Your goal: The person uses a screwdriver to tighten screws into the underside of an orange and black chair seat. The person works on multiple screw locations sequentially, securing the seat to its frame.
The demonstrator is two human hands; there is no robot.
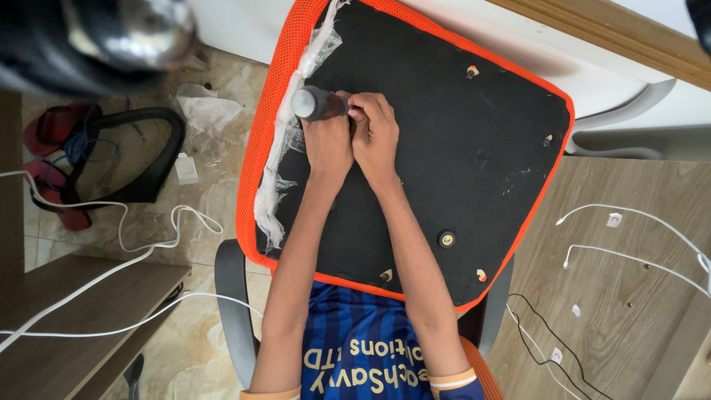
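Observation:
An upturned chair seat (474,141) with a black underside and an orange mesh rim lies in front of me. My left hand (327,141) grips a dark screwdriver handle (317,104) standing on the seat near its upper left edge. My right hand (374,127) presses against the same handle from the right, fingers curled around it. The tool's tip is hidden under my hands. Torn clear plastic wrap (285,141) clings along the seat's left rim. Several screws and a round bolt hole (446,238) dot the black underside.
A grey chair armrest (235,311) sits below the seat. White cables (126,237) trail over a tiled floor and a wooden board at left, beside red sandals (52,133) and a black curved chair part (159,159). A wooden surface with more white cables (637,252) lies at right.

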